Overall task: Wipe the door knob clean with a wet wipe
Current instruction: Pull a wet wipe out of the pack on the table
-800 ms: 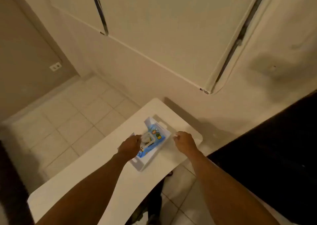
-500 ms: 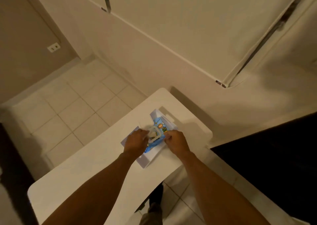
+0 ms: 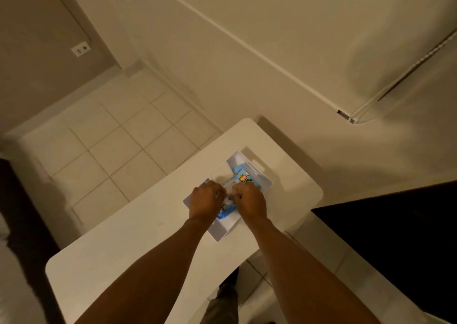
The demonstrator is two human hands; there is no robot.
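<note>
On the far left wall sits an outlet [image 3: 81,49] above the tiled floor [image 3: 128,148]; no door knob is in view. The white desk [image 3: 138,239] carries a white tray [image 3: 223,232], and in it lies the blue wipes pack [image 3: 243,176].

The left hand [image 3: 206,200] rests on the pack's near-left part, fingers curled down; whether its grip pinches anything I cannot tell. Between the hands shows the pack's white flap [image 3: 228,184], apparently lifted. The right hand [image 3: 249,200], touching the left at the knuckles, has its fingertips narrowed at the opening, seemingly on something white there, though a wipe cannot be made out for certain.

The step in hand looks like drawing out one wipe. To do it well: press the pack flat with the left hand, pinch a single corner with the right, pull slowly upward so only one sheet comes, then close the flap.
</note>
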